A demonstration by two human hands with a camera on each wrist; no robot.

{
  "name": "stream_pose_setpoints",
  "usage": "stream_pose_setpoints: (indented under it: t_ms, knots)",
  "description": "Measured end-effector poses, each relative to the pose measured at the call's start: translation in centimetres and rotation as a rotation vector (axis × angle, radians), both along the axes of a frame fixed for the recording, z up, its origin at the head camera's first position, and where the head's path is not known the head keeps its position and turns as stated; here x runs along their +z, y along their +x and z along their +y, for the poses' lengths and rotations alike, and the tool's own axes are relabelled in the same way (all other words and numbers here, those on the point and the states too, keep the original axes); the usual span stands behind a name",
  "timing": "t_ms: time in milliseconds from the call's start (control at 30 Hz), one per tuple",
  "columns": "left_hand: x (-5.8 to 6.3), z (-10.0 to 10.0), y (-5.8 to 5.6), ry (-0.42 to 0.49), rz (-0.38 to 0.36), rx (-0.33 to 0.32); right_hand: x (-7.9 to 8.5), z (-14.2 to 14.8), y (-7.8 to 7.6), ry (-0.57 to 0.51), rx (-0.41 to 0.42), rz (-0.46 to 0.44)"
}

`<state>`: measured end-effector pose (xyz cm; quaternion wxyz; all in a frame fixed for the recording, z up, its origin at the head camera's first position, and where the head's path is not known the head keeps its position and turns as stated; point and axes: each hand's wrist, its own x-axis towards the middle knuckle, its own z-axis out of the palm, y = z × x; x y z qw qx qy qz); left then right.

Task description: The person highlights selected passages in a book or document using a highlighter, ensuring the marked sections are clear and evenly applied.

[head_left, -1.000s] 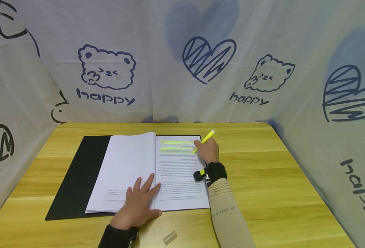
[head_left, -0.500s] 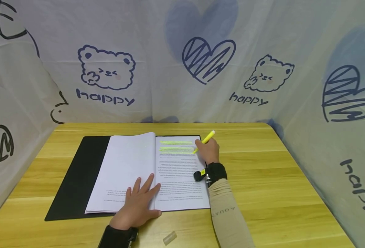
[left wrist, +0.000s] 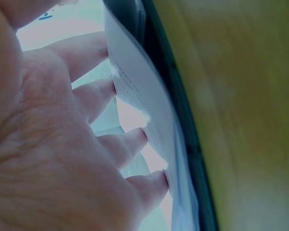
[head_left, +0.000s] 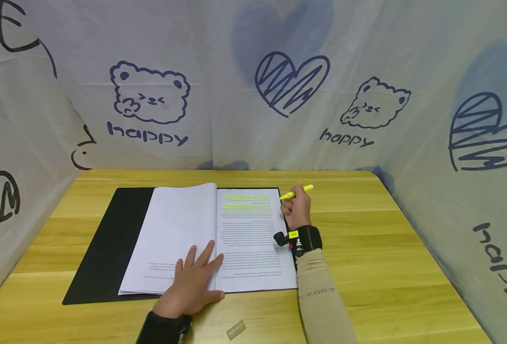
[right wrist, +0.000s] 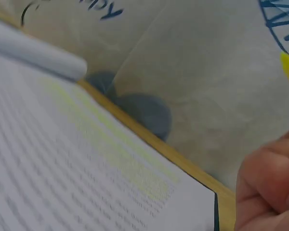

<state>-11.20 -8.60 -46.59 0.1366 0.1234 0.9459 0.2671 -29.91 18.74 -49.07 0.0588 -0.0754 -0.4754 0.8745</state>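
A stack of printed pages (head_left: 249,239) lies open in a black folder (head_left: 107,239), with yellow highlighted lines near the top of the right page. My left hand (head_left: 190,286) rests with spread fingers across the lower middle of the pages; in the left wrist view its fingertips (left wrist: 156,180) meet the paper. My right hand (head_left: 298,209) grips a yellow highlighter (head_left: 296,192) beside the top right corner of the page. The highlighter's tip points left, raised off the paper in the right wrist view, where much of the hand is cut off.
A small translucent beige cap-like piece (head_left: 236,329) lies on the wooden table (head_left: 365,267) near its front edge, below the folder. Behind and at both sides hangs a white cloth (head_left: 227,134) printed with bears and hearts.
My right hand has moved right and lifted the highlighter from the end of a highlighted line, tilting it flatter. The left hand stays in place on the pages.
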Motion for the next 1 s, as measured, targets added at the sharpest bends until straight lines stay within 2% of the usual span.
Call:
stream_pose_setpoints:
  t_ms: [167,333,400,500,600,667,833,933,1000]
  knots:
    - [0.0,0.0,0.0,-0.002,0.002,-0.001,0.5,0.1,0.2,-0.239,0.226,0.091]
    - [0.0,0.1,0.0,0.002,-0.002,-0.002,0.6,0.1,0.6,-0.481,0.584,0.223]
    - [0.0,0.1,0.0,0.0,-0.001,-0.002,0.5,0.0,0.6,-0.541,0.714,0.244]
    - [0.1,0.0,0.0,-0.002,0.002,-0.004,0.6,-0.1,0.6,-0.578,0.858,0.236]
    - [0.1,0.0,0.0,-0.002,0.001,-0.004,0.7,-0.1,0.7,-0.537,0.976,0.205]
    - [0.2,0.0,0.0,-0.001,0.001,-0.005,0.8,0.1,0.7,-0.46,1.065,0.182]
    - [0.2,0.0,0.0,0.005,0.006,-0.007,1.3,1.0,1.0,-0.107,1.309,0.159]
    - [0.2,0.0,0.0,0.006,0.005,-0.003,1.6,1.4,1.1,0.049,1.396,0.144]
    - [0.2,0.0,0.0,0.005,0.003,-0.003,1.8,1.7,1.2,0.065,1.409,0.134]
